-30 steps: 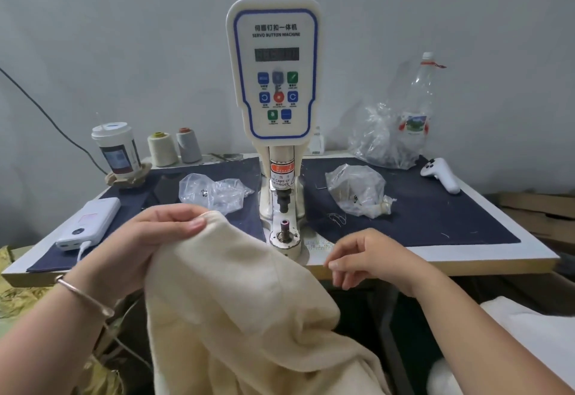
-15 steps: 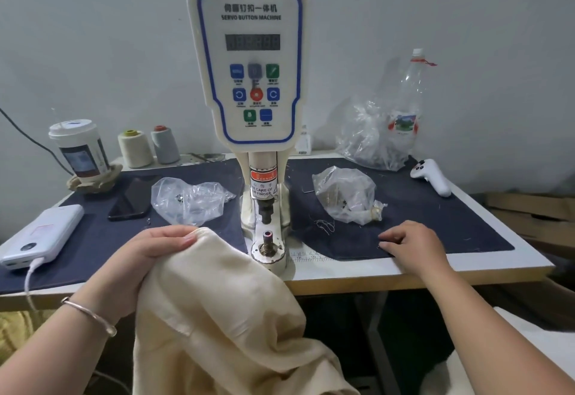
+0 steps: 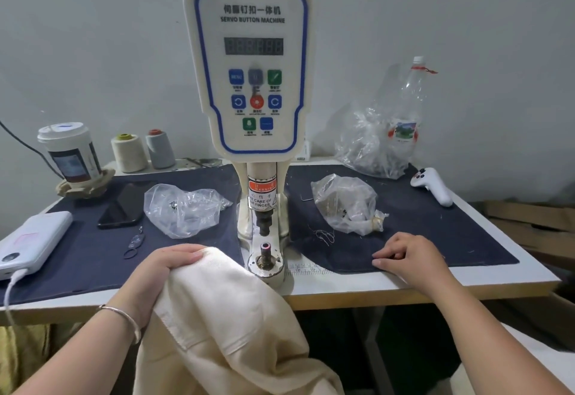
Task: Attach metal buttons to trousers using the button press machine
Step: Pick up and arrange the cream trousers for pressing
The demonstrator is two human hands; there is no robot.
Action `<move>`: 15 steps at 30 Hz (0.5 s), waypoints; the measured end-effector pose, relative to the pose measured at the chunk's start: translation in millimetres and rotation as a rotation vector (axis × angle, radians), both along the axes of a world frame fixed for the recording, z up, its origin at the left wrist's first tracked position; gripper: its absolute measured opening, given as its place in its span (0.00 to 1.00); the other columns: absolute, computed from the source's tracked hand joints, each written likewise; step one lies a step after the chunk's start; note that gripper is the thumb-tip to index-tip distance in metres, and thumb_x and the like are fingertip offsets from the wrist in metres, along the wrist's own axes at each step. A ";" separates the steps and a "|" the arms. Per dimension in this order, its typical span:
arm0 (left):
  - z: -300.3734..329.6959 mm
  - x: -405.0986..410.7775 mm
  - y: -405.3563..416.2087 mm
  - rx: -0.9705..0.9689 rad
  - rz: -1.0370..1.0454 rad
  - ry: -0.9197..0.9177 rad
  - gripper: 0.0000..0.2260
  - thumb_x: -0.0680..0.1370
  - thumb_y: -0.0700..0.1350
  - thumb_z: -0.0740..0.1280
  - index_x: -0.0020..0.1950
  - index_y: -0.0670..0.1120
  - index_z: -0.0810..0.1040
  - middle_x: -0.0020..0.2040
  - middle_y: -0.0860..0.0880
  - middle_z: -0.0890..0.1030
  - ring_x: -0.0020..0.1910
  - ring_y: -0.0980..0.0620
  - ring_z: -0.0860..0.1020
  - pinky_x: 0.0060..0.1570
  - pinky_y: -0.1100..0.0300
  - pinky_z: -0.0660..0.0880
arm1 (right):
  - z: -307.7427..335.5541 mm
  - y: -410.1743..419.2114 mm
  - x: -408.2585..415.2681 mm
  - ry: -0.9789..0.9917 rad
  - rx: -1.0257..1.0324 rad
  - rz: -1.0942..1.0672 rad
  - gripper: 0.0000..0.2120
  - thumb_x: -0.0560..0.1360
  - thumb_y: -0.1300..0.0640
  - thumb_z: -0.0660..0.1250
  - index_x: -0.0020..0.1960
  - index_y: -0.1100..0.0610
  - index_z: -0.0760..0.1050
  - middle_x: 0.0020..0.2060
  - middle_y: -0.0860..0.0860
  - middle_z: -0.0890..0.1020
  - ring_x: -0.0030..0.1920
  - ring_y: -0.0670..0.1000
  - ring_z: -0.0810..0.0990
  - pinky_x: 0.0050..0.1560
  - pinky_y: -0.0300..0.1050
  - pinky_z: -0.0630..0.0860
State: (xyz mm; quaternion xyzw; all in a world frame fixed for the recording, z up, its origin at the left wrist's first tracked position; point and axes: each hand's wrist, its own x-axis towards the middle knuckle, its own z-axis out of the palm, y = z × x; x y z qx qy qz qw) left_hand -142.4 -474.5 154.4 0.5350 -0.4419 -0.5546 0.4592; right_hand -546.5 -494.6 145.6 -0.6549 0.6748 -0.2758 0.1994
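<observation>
1. At the table's (image 3: 389,285) front edge, your left hand (image 3: 161,273) grips the cream trousers (image 3: 224,317); its fingers (image 3: 183,254) curl over the top fold, closed on the cloth.
2. The trousers hang from that hand down past the table edge, their upper fold just left of the press (image 3: 252,83) and touching the round base of its lower die (image 3: 265,262).
3. Your right hand (image 3: 410,257) rests on the dark mat (image 3: 435,233) to the right of the press, fingers bent narrow with the tips together; you hold nothing that can be made out.
4. The die shows bare, with no cloth over it.
5. A clear bag (image 3: 345,204) lies on the mat just beyond your right hand, with loose thread (image 3: 323,236) beside it.
6. Another clear bag (image 3: 183,208) lies left of the press, beyond your left hand.
7. A phone (image 3: 121,208) and a white power bank (image 3: 34,242) lie further left, the bank's cable running off the table edge.
8. At the back left stand a cup (image 3: 70,152) and two thread cones (image 3: 143,152).
9. At the back right sit a plastic bottle (image 3: 407,108) and a white controller (image 3: 432,186).
</observation>
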 end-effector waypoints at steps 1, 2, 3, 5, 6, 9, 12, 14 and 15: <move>-2.6 -0.1 -1.4 0.003 0.019 -0.012 0.14 0.69 0.40 0.67 0.51 0.37 0.85 0.48 0.36 0.84 0.45 0.42 0.83 0.51 0.50 0.75 | -1.3 0.4 0.9 0.016 -0.013 -0.010 0.05 0.69 0.53 0.77 0.38 0.44 0.84 0.41 0.42 0.79 0.39 0.44 0.76 0.36 0.37 0.66; -4.7 -0.2 -2.3 0.007 0.036 -0.025 0.14 0.68 0.40 0.67 0.50 0.37 0.85 0.47 0.35 0.84 0.44 0.42 0.83 0.50 0.50 0.75 | -2.7 1.0 2.2 0.018 -0.030 -0.020 0.05 0.70 0.54 0.76 0.38 0.44 0.84 0.41 0.42 0.79 0.40 0.44 0.76 0.37 0.36 0.67; -6.7 -0.5 -3.6 0.008 0.047 -0.033 0.13 0.68 0.40 0.68 0.49 0.37 0.85 0.47 0.36 0.84 0.43 0.43 0.83 0.49 0.51 0.75 | -4.2 1.7 3.4 0.011 -0.050 -0.028 0.05 0.70 0.55 0.76 0.38 0.45 0.84 0.40 0.43 0.79 0.40 0.44 0.76 0.37 0.36 0.67; -8.7 -1.2 -4.1 0.013 0.063 -0.035 0.12 0.66 0.41 0.69 0.46 0.39 0.86 0.46 0.36 0.85 0.42 0.44 0.83 0.48 0.52 0.75 | -8.1 3.1 5.9 -0.025 -0.088 -0.047 0.07 0.70 0.56 0.76 0.36 0.45 0.83 0.39 0.43 0.79 0.40 0.44 0.77 0.39 0.37 0.69; -9.1 -1.2 -3.9 0.012 0.078 -0.034 0.13 0.65 0.42 0.69 0.45 0.40 0.86 0.45 0.37 0.85 0.41 0.44 0.83 0.48 0.52 0.75 | -9.4 3.7 7.2 -0.040 -0.104 -0.057 0.09 0.70 0.57 0.76 0.35 0.45 0.82 0.39 0.43 0.79 0.41 0.44 0.77 0.40 0.37 0.70; -8.4 -1.8 -3.1 0.003 0.104 -0.035 0.13 0.63 0.43 0.70 0.43 0.41 0.86 0.44 0.39 0.85 0.40 0.47 0.83 0.48 0.52 0.75 | -13.1 3.2 10.9 0.021 -0.125 -0.065 0.10 0.72 0.57 0.74 0.35 0.46 0.80 0.39 0.43 0.79 0.41 0.43 0.77 0.41 0.38 0.70; -5.1 -3.0 -1.3 0.016 0.107 -0.027 0.13 0.63 0.43 0.69 0.43 0.41 0.87 0.44 0.39 0.85 0.40 0.46 0.83 0.48 0.53 0.75 | -10.8 -1.6 13.9 0.207 -0.100 -0.037 0.09 0.76 0.55 0.69 0.38 0.47 0.75 0.40 0.42 0.76 0.43 0.43 0.74 0.42 0.39 0.69; -3.4 -3.7 0.1 0.026 0.118 -0.023 0.13 0.63 0.42 0.69 0.44 0.40 0.86 0.45 0.37 0.85 0.43 0.43 0.82 0.48 0.52 0.75 | -8.4 -4.9 16.4 0.322 -0.086 -0.008 0.09 0.78 0.55 0.66 0.40 0.48 0.72 0.41 0.43 0.74 0.45 0.46 0.73 0.44 0.41 0.70; -2.8 -4.1 0.7 0.033 0.126 -0.015 0.13 0.63 0.41 0.69 0.45 0.39 0.86 0.45 0.37 0.85 0.43 0.43 0.82 0.48 0.52 0.75 | -7.7 -6.3 17.9 0.366 -0.083 -0.005 0.08 0.79 0.54 0.65 0.41 0.49 0.71 0.42 0.44 0.74 0.46 0.47 0.72 0.45 0.42 0.70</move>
